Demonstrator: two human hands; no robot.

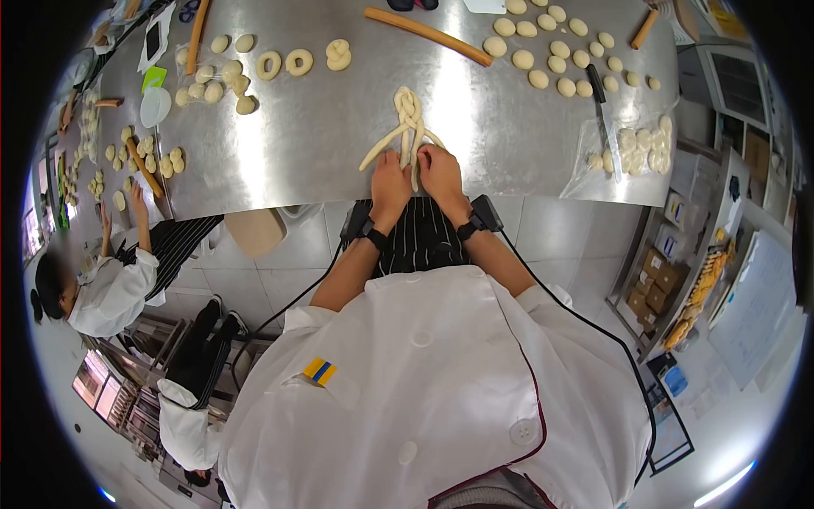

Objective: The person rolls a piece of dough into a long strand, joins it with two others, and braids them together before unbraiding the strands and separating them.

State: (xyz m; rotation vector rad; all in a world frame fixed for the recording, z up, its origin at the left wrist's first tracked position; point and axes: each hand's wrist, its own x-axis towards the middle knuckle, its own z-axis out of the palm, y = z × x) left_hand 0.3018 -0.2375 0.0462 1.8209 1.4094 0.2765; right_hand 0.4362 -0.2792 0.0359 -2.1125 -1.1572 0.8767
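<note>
A partly plaited dough braid (pixel 408 106) lies on the steel table in front of me, its joined end pointing away. Several loose strands fan out from it towards my body. My left hand (pixel 391 188) is closed at the near end of the strands on the left, and one strand sticks out to its left. Curled fingers of my right hand (pixel 441 176) pinch a strand on the right side. Both hands rest low at the table's near edge, close together, and they partly cover the strand ends.
Beyond the braid are a rolling pin (pixel 428 36), dough rings (pixel 298 62) and a knotted piece (pixel 338 55). Dough balls (pixel 523 59) spread at right, near a knife (pixel 607 127) lying on bagged dough (pixel 644 151). A co-worker (pixel 114 284) handles dough at left.
</note>
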